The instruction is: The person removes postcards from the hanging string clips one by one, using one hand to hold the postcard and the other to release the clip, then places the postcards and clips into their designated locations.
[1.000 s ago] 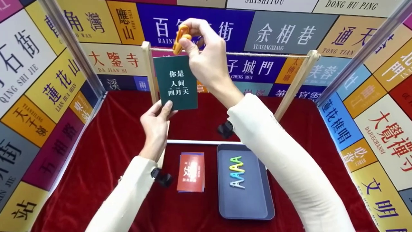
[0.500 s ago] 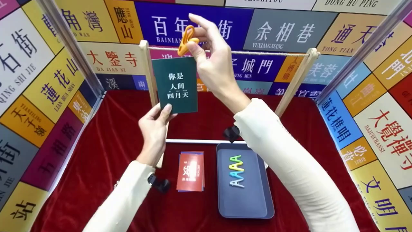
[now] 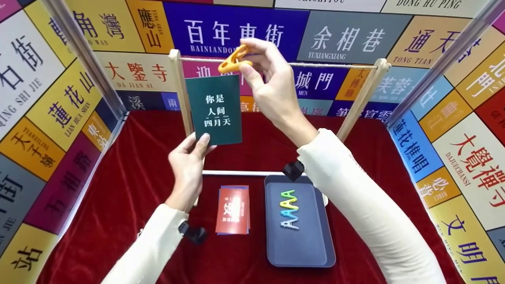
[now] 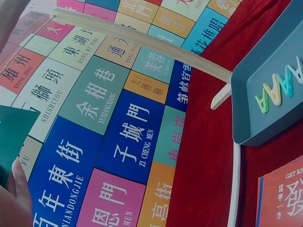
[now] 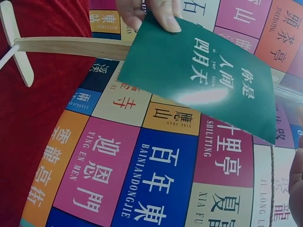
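Note:
Between thumb and fingers, my left hand (image 3: 186, 165) holds a dark green card (image 3: 216, 90) with white characters by its lower edge, fairly upright. My right hand (image 3: 275, 85) pinches an orange clothespin (image 3: 229, 64), whose tip is close above the card's top edge in the head view. Behind them a thin rope (image 3: 327, 66) runs across a wooden frame (image 3: 182, 92); the clothespin overlaps it in this view. The right wrist view shows the card (image 5: 199, 75) from its printed side, with the left thumb (image 5: 165, 19) on it.
A grey tray (image 3: 302, 248) holds several coloured clothespins (image 3: 290, 203) in a row. To its left lies a stack of cards (image 3: 232, 211), red on top. Dark red cloth (image 3: 130, 165) covers the table, and printed sign panels (image 3: 236, 23) rise around it.
Both hands have come down slightly, the card with the left. My right hand has also shifted right, and the clothespin has tilted from nearly upright to a flatter slant.

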Motion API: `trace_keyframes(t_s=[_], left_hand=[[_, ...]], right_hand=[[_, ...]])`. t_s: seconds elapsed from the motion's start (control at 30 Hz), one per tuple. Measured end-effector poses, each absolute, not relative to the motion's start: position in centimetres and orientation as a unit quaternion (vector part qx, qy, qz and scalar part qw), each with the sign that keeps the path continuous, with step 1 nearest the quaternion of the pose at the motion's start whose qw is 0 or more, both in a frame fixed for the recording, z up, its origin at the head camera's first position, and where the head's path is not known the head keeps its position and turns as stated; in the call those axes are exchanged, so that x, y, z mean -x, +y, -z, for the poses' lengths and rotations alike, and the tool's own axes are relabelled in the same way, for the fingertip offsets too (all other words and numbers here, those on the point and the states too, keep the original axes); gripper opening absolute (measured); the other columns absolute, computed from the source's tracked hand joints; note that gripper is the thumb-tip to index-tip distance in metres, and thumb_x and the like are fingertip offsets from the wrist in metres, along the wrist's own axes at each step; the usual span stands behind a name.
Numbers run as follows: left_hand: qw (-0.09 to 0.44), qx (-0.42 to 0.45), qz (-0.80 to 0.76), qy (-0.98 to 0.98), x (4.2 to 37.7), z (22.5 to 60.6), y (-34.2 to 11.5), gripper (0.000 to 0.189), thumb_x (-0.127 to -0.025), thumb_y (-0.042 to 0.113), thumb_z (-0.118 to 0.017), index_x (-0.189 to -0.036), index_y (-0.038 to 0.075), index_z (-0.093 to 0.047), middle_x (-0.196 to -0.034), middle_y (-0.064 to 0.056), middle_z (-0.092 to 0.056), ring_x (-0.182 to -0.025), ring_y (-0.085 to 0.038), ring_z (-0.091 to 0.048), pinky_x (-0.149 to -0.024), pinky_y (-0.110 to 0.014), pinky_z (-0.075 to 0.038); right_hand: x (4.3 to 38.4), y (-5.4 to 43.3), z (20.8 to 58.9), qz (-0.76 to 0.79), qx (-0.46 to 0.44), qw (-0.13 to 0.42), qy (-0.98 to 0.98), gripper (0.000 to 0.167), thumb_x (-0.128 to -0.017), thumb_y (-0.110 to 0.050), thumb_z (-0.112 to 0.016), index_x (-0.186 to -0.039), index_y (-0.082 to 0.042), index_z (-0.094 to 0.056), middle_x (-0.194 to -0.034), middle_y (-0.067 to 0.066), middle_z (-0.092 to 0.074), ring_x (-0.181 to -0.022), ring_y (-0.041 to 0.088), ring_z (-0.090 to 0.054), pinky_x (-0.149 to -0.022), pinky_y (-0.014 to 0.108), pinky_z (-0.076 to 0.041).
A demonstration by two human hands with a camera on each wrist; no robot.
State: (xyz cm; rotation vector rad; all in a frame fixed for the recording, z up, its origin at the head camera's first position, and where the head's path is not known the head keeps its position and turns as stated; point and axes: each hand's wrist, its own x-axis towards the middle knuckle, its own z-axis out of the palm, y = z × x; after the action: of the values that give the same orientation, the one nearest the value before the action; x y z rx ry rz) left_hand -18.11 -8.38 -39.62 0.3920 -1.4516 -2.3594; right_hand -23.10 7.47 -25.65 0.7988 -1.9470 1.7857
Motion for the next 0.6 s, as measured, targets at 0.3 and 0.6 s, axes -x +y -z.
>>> trace_keyframes(t_s=[0.3,0.6], left_hand=[[0.170,-0.131,0.836,-0.505,17.0,39.6,-8.3,0.029,-0.089,-0.002,-0.071,-0.117,-0.010,-0.069,-0.093,-0.006,-0.074,-0.070,-0.013,-0.071,-0.078,-0.031,-0.065],[0.169,-0.135,0.836,-0.504,16.3,40.2,-8.4,0.030,-0.090,-0.003,-0.070,-0.118,-0.012,-0.068,-0.089,-0.004,-0.074,-0.070,-0.012,-0.071,-0.077,-0.031,-0.065]], right_hand=[[22.6,8.4,26.4,-0.645,-0.300,0.188,-0.677,0.042,-0.096,0.003,-0.059,-0.137,0.006,-0.051,-0.122,0.016,-0.063,-0.110,0.020,-0.066,-0.103,0.036,-0.054],[21.5,9.4,27.1,-0.655,-0.290,0.182,-0.674,0.041,-0.094,0.006,-0.062,-0.134,0.007,-0.054,-0.128,0.019,-0.065,-0.110,0.023,-0.067,-0.102,0.037,-0.055]])
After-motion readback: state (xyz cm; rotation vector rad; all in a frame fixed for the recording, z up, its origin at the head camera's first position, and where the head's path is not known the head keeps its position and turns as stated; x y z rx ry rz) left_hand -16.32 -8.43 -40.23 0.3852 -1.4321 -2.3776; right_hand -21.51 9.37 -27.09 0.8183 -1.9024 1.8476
